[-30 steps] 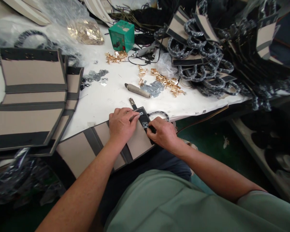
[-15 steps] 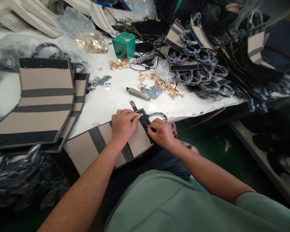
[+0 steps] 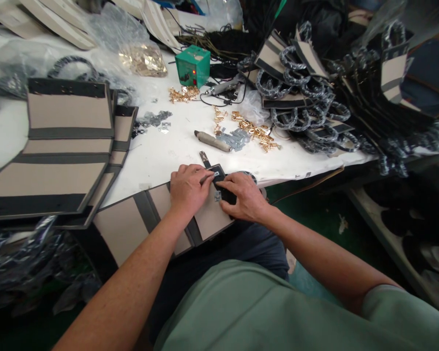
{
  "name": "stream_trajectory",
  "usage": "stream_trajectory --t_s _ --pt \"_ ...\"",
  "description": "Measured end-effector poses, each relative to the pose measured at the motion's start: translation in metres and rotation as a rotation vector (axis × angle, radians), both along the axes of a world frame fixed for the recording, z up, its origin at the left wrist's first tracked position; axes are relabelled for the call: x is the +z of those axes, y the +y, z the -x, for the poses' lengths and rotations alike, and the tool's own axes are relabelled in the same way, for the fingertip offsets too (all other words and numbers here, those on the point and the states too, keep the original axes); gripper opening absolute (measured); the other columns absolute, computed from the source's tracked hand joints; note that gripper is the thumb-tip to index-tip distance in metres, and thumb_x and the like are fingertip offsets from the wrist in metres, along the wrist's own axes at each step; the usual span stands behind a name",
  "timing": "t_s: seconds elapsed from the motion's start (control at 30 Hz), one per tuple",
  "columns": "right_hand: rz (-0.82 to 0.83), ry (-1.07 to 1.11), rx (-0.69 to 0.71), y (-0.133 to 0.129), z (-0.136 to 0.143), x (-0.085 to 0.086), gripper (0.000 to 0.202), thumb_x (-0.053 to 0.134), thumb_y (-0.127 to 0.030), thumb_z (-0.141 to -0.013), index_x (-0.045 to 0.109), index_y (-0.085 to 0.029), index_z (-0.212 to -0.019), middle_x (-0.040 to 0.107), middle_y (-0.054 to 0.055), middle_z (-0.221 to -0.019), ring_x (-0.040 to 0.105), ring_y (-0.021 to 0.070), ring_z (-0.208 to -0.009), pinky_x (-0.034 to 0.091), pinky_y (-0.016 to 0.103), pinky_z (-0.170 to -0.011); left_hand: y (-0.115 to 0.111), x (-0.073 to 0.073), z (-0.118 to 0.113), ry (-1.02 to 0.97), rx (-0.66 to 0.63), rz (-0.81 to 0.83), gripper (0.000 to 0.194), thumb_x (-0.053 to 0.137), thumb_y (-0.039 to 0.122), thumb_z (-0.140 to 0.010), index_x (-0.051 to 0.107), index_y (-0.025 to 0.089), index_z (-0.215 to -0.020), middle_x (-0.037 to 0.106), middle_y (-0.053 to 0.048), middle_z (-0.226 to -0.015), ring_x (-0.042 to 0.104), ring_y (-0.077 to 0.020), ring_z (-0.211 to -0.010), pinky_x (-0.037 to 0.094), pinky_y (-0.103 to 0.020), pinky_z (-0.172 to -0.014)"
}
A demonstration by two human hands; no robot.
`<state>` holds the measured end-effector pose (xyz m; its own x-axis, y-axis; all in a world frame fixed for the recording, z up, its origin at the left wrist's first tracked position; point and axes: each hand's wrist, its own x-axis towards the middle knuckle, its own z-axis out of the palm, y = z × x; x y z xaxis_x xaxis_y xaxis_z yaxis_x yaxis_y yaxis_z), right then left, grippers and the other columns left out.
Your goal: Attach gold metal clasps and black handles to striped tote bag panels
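A beige and black bag panel (image 3: 212,214) lies in front of me at the table's front edge. My left hand (image 3: 190,187) rests on it, fingers bent, thumb and forefinger pressed together beside a small metal plate (image 3: 216,173) on the black strip; what they pinch is hidden. My right hand (image 3: 245,195) lies over the strip's near part with thumb and forefinger apart. Close to these fingertips sits another small metal plate (image 3: 218,196). A strap with a metal end (image 3: 204,157) sticks out beyond the panel's far corner.
Beyond my hands lie a wrapped, knife-like tool (image 3: 212,141), grey metal plates (image 3: 236,139) and gold-coloured fittings (image 3: 259,132). Farther back stands a green box (image 3: 192,67) with a red light. Stacked panels (image 3: 69,141) are at left, wrapped handles (image 3: 300,87) at right.
My right hand has gone from a closed pinch to spread fingers. A small metal plate now shows by its fingertips. My left hand stays nearly in place. The view has shifted slightly.
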<state>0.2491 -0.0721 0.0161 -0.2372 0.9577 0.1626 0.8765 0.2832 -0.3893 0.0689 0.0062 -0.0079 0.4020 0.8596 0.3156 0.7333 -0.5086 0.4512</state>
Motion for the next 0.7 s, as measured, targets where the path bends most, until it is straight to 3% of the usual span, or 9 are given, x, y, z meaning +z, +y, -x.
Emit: stream_trajectory --t_s 0.13,0.27,0.37,0.53,0.7 --pt "0.038 -0.098 0.065 0.01 -0.001 0.008 0.032 0.073 -0.044 -0.087 0.074 -0.024 -0.111 0.067 0.009 -0.112 0.055 0.0284 -0.108 0.037 0.043 -0.096 0.0 0.001 0.0 -0.002 0.001 0.003 0.019 0.061 0.038 -0.096 0.077 0.032 -0.103 0.073 -0.003 -0.111 0.057 -0.0292 -0.106 0.039 -0.045 -0.083" --pt "0.04 -0.054 0.112 0.014 0.003 0.009 0.017 0.072 -0.034 -0.089 0.075 -0.023 -0.101 0.07 0.008 -0.109 0.056 0.0266 -0.106 0.037 0.041 -0.094 0.0 0.0 0.0 -0.005 -0.003 0.0 0.018 0.061 0.037 -0.096 0.077 0.032 -0.102 0.073 -0.003 -0.111 0.057 -0.0289 -0.106 0.039 -0.045 -0.084" --pt "0.077 0.174 0.099 0.018 0.003 0.01 0.003 0.072 -0.021 -0.086 0.074 -0.021 -0.088 0.071 0.005 -0.099 0.06 0.0209 -0.098 0.042 0.035 -0.091 0.0 -0.001 0.001 -0.015 -0.003 -0.001 0.017 0.062 0.036 -0.095 0.077 0.032 -0.102 0.073 -0.003 -0.11 0.057 -0.0287 -0.107 0.039 -0.045 -0.084" --pt "0.318 0.558 -0.069 0.032 -0.011 0.019 0.014 0.065 -0.026 -0.089 0.076 -0.018 -0.093 0.072 -0.001 -0.082 0.061 0.0142 -0.075 0.045 0.026 -0.07 0.0 0.001 0.0 -0.008 -0.001 0.006 0.019 0.061 0.037 -0.096 0.078 0.031 -0.102 0.073 -0.004 -0.111 0.057 -0.0291 -0.107 0.039 -0.045 -0.084" --pt "0.438 0.455 -0.092 0.038 -0.02 0.019 0.017 0.065 -0.028 -0.087 0.078 -0.018 -0.091 0.07 -0.002 -0.073 0.058 0.0125 -0.065 0.041 0.025 -0.063 0.0 0.001 0.0 -0.008 -0.001 0.001 0.019 0.062 0.038 -0.096 0.078 0.031 -0.102 0.073 -0.003 -0.111 0.057 -0.0287 -0.106 0.039 -0.045 -0.083"
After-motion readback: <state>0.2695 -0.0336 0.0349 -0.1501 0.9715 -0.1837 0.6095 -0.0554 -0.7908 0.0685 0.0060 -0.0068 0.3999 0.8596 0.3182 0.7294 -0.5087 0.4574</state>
